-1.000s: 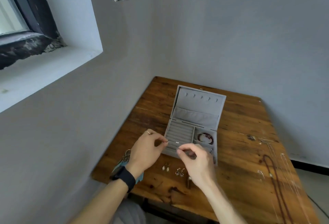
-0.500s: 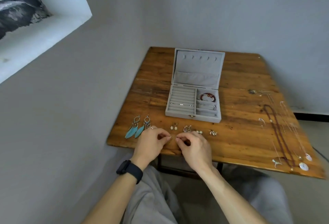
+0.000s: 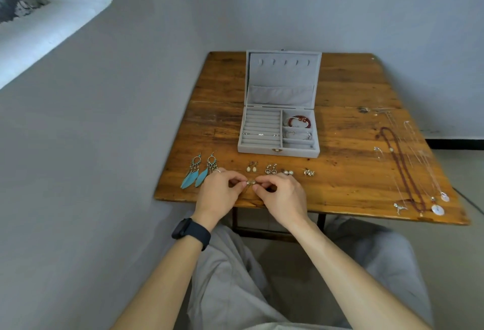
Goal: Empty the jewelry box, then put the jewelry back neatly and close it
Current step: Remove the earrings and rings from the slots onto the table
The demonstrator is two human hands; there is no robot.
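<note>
Seemingly the emptying step (bracelets (image 3: 298,121) remain in the jewelry box (image 3: 262,150)): left hand (image 3: 218,194) and right hand (image 3: 284,196) each hold a closed grip on small earrings (image 3: 251,182), which next need laying neatly on the desk (image 3: 353,172).

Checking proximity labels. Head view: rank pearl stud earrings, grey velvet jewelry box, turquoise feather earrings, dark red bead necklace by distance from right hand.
1. Pearl stud earrings, beside right hand.
2. Grey velvet jewelry box, farther back.
3. Turquoise feather earrings, left edge.
4. Dark red bead necklace, far right.
</note>
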